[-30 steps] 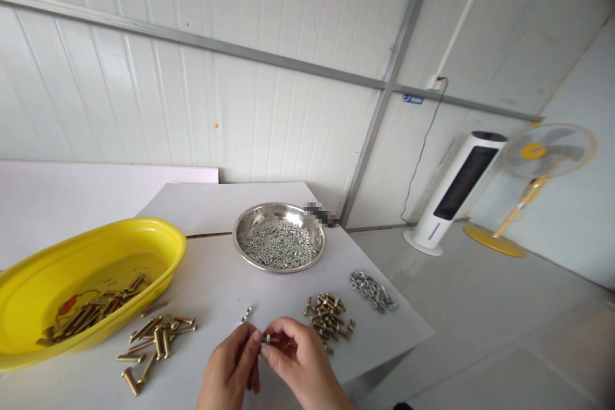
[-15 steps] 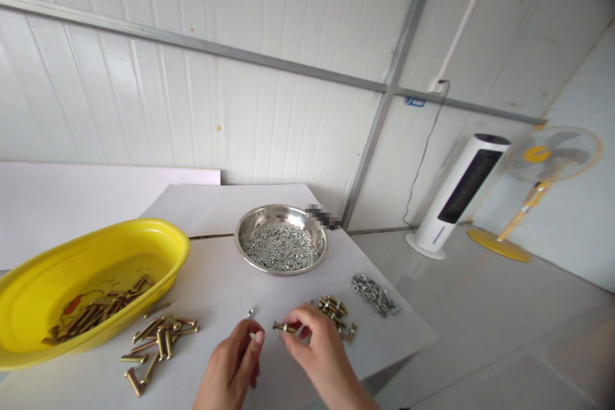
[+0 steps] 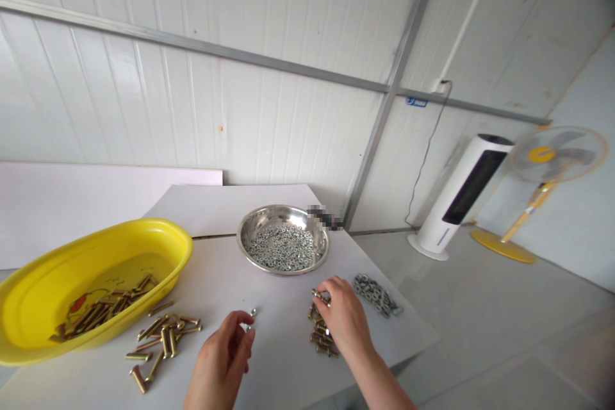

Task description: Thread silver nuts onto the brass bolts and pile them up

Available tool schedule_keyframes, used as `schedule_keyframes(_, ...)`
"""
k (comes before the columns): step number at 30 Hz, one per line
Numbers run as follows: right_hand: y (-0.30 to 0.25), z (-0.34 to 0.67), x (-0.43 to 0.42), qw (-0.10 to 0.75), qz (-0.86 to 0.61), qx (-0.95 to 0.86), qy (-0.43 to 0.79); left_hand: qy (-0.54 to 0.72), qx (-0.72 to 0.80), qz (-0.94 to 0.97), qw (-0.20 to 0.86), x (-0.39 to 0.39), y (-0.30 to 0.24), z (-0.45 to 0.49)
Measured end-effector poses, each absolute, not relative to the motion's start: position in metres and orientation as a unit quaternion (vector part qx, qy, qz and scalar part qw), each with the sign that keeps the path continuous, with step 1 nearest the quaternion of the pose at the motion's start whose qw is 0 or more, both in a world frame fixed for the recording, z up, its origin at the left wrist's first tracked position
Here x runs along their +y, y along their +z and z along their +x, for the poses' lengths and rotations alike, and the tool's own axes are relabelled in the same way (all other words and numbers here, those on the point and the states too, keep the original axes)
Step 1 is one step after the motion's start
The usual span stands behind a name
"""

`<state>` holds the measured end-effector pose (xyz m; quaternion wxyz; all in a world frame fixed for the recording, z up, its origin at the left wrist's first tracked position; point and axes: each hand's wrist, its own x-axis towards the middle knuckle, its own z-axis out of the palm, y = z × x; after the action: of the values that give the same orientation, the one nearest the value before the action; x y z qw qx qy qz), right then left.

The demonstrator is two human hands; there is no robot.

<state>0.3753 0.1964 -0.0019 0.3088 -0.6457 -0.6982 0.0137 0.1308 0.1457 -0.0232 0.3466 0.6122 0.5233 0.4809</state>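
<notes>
My right hand (image 3: 342, 315) rests over a small pile of assembled brass bolts (image 3: 321, 332) near the table's right edge, its fingers curled on a bolt at the pile's top. My left hand (image 3: 221, 359) hovers low over the table with fingers loosely bent, its fingertips touching a small silver nut (image 3: 251, 314) lying on the white table (image 3: 278, 359). Loose brass bolts (image 3: 161, 344) lie to the left of that hand.
A yellow oval tub (image 3: 43, 282) holding bolts stands at the left. A steel bowl (image 3: 250, 224) of silver nuts sits at the back centre. A heap of washers (image 3: 376, 293) lies near the right edge. A white tower fan (image 3: 459, 195) and a yellow pedestal fan (image 3: 538, 173) stand on the floor.
My right hand carried the bolt it held away from my left hand, rightward onto the assembled pile. My left hand moved forward toward the small nut.
</notes>
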Motion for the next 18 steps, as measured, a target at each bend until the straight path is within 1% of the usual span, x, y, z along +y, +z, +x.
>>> schedule_keyframes(7, -0.009, 0.380, 0.198, 0.276, -0.660, -0.699, -0.004, 0.487, 0.531, 0.608, 0.334, 0.148, -0.018, 0.118)
schedule_keyframes(14, -0.008, 0.376, 0.193, 0.273, -0.640, -0.718, 0.013, 0.497, 0.543, 0.593, 0.326, 0.145, -0.007, 0.102)
schedule_keyframes(18, -0.008, 0.370, 0.193, 0.274, -0.609, -0.744, 0.035, 0.529, 0.550, 0.566, 0.314, 0.146, -0.003, 0.090)
